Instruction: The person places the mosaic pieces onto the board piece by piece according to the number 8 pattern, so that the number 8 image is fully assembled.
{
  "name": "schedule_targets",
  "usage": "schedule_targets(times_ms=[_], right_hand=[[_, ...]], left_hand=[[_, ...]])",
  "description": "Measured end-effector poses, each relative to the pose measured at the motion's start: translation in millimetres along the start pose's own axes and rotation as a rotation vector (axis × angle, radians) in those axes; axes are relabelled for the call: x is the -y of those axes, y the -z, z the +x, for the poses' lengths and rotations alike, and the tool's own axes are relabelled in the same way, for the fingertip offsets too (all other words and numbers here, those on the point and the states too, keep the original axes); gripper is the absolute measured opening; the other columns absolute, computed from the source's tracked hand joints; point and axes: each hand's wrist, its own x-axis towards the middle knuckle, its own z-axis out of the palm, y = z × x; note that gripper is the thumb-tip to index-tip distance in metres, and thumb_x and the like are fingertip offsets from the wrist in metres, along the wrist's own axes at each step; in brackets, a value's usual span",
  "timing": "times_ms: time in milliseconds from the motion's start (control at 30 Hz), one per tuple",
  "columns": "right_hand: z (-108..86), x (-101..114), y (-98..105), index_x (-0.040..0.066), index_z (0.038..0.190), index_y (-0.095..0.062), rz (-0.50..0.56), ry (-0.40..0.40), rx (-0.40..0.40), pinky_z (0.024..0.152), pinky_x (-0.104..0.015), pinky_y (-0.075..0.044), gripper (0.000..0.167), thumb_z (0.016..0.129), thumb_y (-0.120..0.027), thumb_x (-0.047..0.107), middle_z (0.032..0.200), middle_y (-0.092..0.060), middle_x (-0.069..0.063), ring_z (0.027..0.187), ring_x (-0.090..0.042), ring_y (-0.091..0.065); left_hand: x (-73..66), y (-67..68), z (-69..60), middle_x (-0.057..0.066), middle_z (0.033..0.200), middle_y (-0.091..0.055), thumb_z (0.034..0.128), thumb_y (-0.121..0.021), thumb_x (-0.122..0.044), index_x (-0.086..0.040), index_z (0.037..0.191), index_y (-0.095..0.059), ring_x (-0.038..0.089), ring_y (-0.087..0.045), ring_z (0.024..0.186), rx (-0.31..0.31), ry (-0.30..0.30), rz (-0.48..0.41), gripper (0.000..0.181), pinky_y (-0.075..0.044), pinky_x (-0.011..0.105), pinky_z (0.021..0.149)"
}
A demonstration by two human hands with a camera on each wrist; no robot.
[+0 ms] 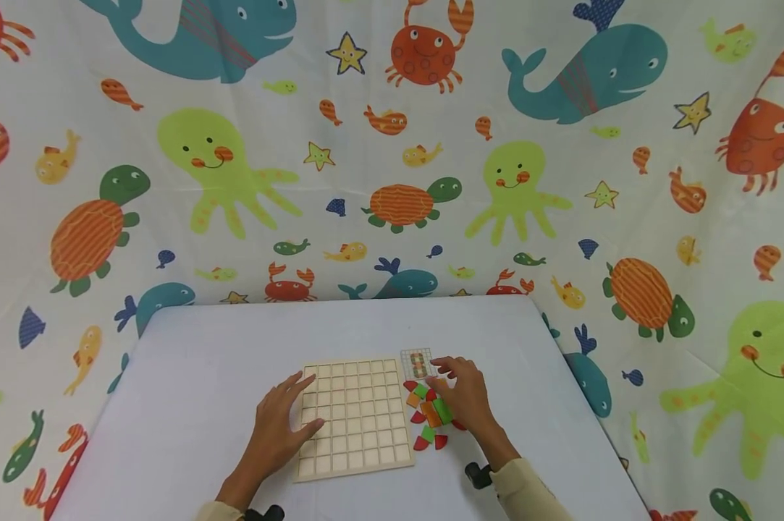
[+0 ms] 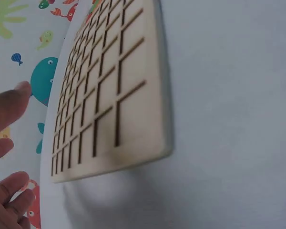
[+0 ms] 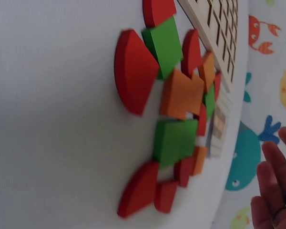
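The left hand [image 1: 276, 423] is standing at the near side of a square, pale wooden board [image 1: 354, 418] with a grid of shallow compartments. Its thumb and fingers are spreading wide, with the thumb and fingertips overlapping the board's edge in the head view; whether they are touching the wood, the pictures cannot tell. This hand is holding nothing.

The right hand [image 1: 465, 394] is hovering with fingers loosely bent and a gap between thumb and index finger. It is holding nothing visible. A small rectangular card [image 1: 418, 364] printed with a grid and a coloured pattern is lying just beside its fingertips; contact cannot be confirmed.

The board is lying flat between the hands on a white desk [image 1: 190, 405], its compartments standing empty. Red quarter-round blocks [image 3: 133, 71], green square-faced blocks [image 3: 176, 140] and orange square-faced blocks [image 3: 174, 98] are lying in a loose cluster between the board and the right hand, several touching. Beyond both hands, a white cloth backdrop [image 1: 365, 159] printed with sea animals is hanging behind the desk.
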Motion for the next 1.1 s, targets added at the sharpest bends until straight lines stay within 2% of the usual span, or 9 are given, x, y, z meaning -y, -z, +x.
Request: schedule_targets(times_ms=[100, 267, 433, 533, 733, 900, 1100], right_hand=[[0.9, 0, -11, 0.02, 0.12, -0.079, 0.031, -0.015, 0.038, 0.082, -0.033, -0.052, 0.033, 0.089, -0.088, 0.027, 0.102, -0.076, -0.002, 0.096, -0.02, -0.063], [4.1, -3, -27, 0.017, 0.114, -0.08, 0.057, -0.039, 0.104, 0.077, -0.03, -0.054, 0.029, 0.088, -0.088, 0.027, 0.101, -0.074, -0.002, 0.093, -0.019, -0.062], [7.3, -7, -42, 0.014, 0.107, -0.081, 0.019, 0.005, 0.153, 0.07, -0.028, -0.051, 0.025, 0.087, -0.089, 0.026, 0.096, -0.072, -0.002, 0.086, -0.016, -0.06], [7.9, -7, -47, 0.016, 0.103, -0.08, -0.03, 0.013, 0.16, 0.068, -0.027, -0.047, 0.022, 0.087, -0.089, 0.027, 0.093, -0.069, 0.0, 0.084, -0.014, -0.057], [8.5, -3, -50, 0.018, 0.097, -0.077, -0.08, -0.036, 0.172, 0.068, -0.026, -0.046, 0.016, 0.088, -0.088, 0.025, 0.09, -0.064, 0.001, 0.082, -0.012, -0.053], [10.8, 1, -48, 0.017, 0.095, -0.071, -0.048, -0.036, 0.195, 0.072, -0.029, -0.047, 0.017, 0.088, -0.087, 0.019, 0.094, -0.066, -0.001, 0.085, -0.015, -0.054], [11.9, -1, -48, 0.02, 0.094, -0.068, 0.042, -0.035, 0.2, 0.076, -0.03, -0.048, 0.019, 0.089, -0.086, 0.013, 0.092, -0.07, 0.004, 0.089, -0.015, -0.057]], left_hand=[[12.4, -4.4, -12.1, 0.025, 0.159, -0.052, 0.0804, -0.092, -0.029, -0.011, 0.152, -0.057, 0.052, -0.049, 0.144, -0.016, 0.008, -0.01, 0.081, -0.035, 0.08, 0.109], [27.3, -11.6, -29.2, 0.025, 0.152, -0.059, 0.0753, -0.095, -0.028, -0.007, 0.146, -0.062, 0.053, -0.056, 0.137, -0.076, -0.044, -0.016, 0.081, -0.045, 0.079, 0.099], [36.1, -18.4, -40.7, 0.024, 0.148, -0.063, 0.0724, -0.096, -0.031, -0.004, 0.143, -0.065, 0.053, -0.056, 0.135, -0.115, -0.084, -0.025, 0.081, -0.047, 0.078, 0.096], [39.5, -22.4, -44.1, 0.023, 0.15, -0.063, 0.0716, -0.095, -0.033, -0.004, 0.142, -0.066, 0.054, -0.053, 0.138, -0.12, -0.091, -0.031, 0.082, -0.045, 0.077, 0.098], [42.6, -28.1, -47.5, 0.021, 0.155, -0.059, 0.0729, -0.095, -0.033, -0.008, 0.143, -0.066, 0.053, -0.048, 0.143, -0.108, -0.076, -0.028, 0.08, -0.04, 0.074, 0.104], [42.6, -29.0, -48.9, 0.02, 0.155, -0.059, 0.0714, -0.095, -0.032, -0.008, 0.142, -0.066, 0.052, -0.048, 0.143, -0.123, -0.085, -0.019, 0.08, -0.04, 0.072, 0.104], [42.1, -28.1, -48.7, 0.02, 0.156, -0.058, 0.0731, -0.094, -0.033, -0.007, 0.143, -0.066, 0.053, -0.048, 0.143, -0.117, -0.084, -0.019, 0.079, -0.039, 0.072, 0.106]])
